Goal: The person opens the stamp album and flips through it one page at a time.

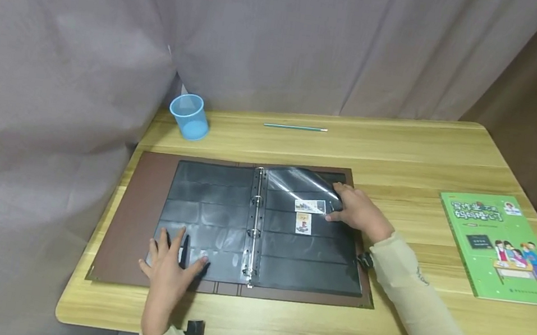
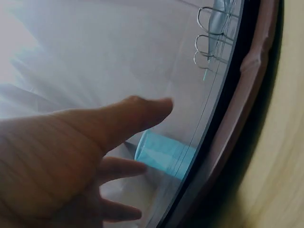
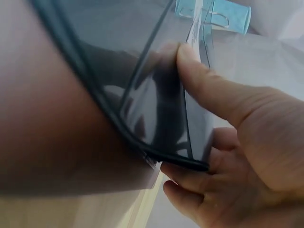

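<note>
Cup behind binder, book right.

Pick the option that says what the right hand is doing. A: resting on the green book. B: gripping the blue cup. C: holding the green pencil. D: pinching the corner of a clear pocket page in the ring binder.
D: the right hand pinches the lifted upper corner of the clear pocket page in the open ring binder; the right wrist view shows thumb and fingers clamping its edge.
</note>
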`<state>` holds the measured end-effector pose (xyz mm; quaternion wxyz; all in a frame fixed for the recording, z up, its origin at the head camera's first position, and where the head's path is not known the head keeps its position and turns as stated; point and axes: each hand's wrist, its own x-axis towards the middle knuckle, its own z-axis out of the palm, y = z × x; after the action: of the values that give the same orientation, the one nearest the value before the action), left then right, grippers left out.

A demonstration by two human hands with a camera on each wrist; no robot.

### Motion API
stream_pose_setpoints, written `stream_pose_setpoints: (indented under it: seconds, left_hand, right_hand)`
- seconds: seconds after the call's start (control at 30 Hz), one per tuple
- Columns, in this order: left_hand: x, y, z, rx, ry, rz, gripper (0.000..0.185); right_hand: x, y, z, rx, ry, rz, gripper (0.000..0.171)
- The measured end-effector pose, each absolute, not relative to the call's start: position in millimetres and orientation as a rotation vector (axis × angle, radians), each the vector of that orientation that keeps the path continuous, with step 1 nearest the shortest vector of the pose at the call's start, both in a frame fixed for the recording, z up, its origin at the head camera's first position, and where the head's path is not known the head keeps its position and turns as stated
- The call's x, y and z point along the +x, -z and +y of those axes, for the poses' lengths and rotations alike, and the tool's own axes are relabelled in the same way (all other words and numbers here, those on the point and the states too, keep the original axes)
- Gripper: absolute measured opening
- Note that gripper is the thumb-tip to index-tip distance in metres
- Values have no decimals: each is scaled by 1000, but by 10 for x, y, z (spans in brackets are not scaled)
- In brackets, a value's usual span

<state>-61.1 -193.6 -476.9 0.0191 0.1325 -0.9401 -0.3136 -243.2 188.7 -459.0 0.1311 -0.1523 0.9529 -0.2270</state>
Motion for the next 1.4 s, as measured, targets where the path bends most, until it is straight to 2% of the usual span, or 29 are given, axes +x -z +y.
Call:
stream_pose_setpoints:
  seconds: [0.47,0.87,1.03,1.27,1.4]
  left_hand:
    - [-613,4865,-1881,397,1014,-3048,107]
    - [-624,4869,-1865,406,1031,-3062,89]
    - [-640,4844,-1887,419,1047,-3077,89]
    - [-654,4828,-1903,433,1058,-3086,89]
    - [-674,4823,-1903,429,1076,-3073,89]
  right_hand:
    - [-2366,4495,1826,-450,677,2923,99]
    - [-2339,4340,1897,-357,947,2776,109]
    - [-2342,4273,1945,-380,1048,2679,110]
    - [-2238,4185,2053,-540,1196,2595,114]
    - [-2137,4097,2104,-505,1292,2527,116]
